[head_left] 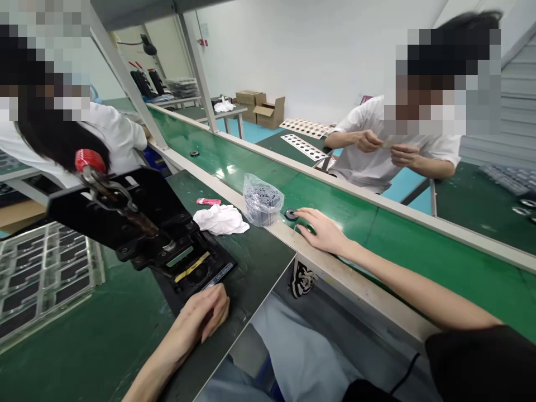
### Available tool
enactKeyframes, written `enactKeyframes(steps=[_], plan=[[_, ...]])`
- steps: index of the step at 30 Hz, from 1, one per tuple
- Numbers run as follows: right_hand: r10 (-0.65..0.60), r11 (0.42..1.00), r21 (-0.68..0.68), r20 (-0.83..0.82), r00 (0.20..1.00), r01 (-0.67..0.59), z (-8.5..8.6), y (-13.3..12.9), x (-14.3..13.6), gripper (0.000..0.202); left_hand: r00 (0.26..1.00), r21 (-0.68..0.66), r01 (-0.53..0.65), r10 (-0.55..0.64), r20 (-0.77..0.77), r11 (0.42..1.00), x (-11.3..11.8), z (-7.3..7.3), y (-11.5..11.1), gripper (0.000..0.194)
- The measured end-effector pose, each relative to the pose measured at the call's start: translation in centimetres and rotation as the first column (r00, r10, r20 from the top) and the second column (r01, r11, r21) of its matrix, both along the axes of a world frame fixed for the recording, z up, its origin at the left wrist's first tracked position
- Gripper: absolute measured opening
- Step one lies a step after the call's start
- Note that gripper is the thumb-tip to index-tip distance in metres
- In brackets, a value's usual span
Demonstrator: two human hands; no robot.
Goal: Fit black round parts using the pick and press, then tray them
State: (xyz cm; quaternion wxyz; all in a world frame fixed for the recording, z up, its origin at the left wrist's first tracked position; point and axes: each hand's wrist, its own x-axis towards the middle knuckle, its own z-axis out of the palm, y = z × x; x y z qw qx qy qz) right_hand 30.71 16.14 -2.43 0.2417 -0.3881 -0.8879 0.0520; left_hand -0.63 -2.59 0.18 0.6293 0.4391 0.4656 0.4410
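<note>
A small black ring [291, 214] lies on the green belt [377, 223] at the right hand [322, 230], whose open fingers just touch it, while the left hand [205, 315], loosely curled and empty, rests beside the black press [138, 223].

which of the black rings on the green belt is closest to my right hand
The black ring at the fingertips of your right hand, beside the plastic bag; the other ring lies far up-belt.

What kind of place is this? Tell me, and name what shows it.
Most likely a factory assembly line: a long green conveyor belt passes between seated workers, a clamp press fixture sits on the bench, and trays of parts lie alongside.
</note>
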Motion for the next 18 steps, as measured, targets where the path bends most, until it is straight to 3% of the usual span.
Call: enactKeyframes(steps=[4, 8, 13, 15, 18], plan=[[-0.003, 1.0, -0.029, 0.064, 0.998, 0.005, 0.4, 3.3, -2.0, 0.029, 1.0, 0.075, -0.013, 0.013, -0.008, 0.997, -0.2, -0.2, 0.2, 0.058], [-0.117, 0.993, -0.023, 0.006, 0.993, 0.117, 0.7, 3.3, -0.8, 0.026, 0.99, 0.11, -0.137, 0.141, -0.028, 0.984, -0.1, 0.0, 0.0, 0.056], [-0.311, 0.95, -0.037, -0.219, 0.925, 0.311, 1.9, -1.8, 2.5, 0.046, 0.97, 0.145, -0.166, 0.188, -0.156, 0.975, 0.0, 0.0, -0.2, 0.058], [-0.285, 0.958, -0.107, -0.292, 0.913, 0.265, 2.1, -4.6, 2.2, 0.045, 0.964, 0.161, -0.172, 0.2, -0.176, 0.972, 0.3, 0.0, -0.4, 0.05], [-0.151, 0.957, -0.288, -0.4, 0.904, 0.032, 1.9, -7.7, -1.0, 0.039, 0.963, 0.197, -0.198, 0.228, -0.144, 0.96, 1.0, 0.0, -0.6, 0.053]])
